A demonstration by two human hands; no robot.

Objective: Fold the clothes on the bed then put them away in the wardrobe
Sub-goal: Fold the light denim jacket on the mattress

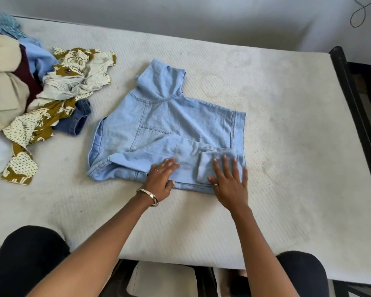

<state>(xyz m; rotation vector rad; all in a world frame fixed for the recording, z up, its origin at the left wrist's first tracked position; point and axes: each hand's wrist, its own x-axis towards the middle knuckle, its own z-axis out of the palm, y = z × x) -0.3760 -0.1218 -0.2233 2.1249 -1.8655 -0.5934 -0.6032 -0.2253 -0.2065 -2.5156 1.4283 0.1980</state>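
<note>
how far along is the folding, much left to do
Early on. No finished folded item shows on the mattress. In hand: the light blue denim garment, partly folded, with the left hand and right hand pressing flat on its near edge. Left: the unfolded pile of clothes, then the wardrobe, out of view.

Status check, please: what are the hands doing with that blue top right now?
Left hand and right hand flat on the light denim shirt. Sleeve folded in. Unfolded pile waits left. Nothing blocking.
</note>
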